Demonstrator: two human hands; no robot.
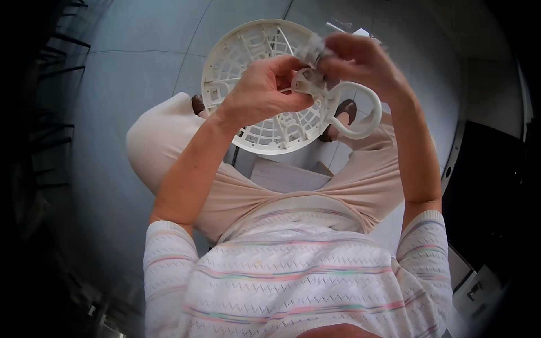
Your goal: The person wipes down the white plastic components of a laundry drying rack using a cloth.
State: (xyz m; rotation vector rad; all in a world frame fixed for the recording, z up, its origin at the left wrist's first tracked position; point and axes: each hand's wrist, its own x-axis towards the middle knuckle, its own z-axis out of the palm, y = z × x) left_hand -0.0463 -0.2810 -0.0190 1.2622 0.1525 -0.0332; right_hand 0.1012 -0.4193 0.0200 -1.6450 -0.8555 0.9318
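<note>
My left hand (268, 86) grips a small round white plastic part (305, 81) between thumb and fingers. Against its upper side is a crumpled, translucent piece (310, 51) that looks like thin plastic. The fingers of my right hand (359, 63) are curled at that piece, blurred by movement, and partly hide it. A thick white loop handle (377, 110) juts out to the right, below my right hand. Behind and below both hands is a large round white plastic lattice (277, 148) with ribs and clips; whether the small part is joined to it cannot be told.
Both knees are spread on either side, with brown shoes (346, 110) on grey floor tiles (139, 76). A pale board or box (287, 175) lies between the legs. Dark thin legs of furniture (69, 40) stand at the far left. White items (362, 33) lie beyond my right hand.
</note>
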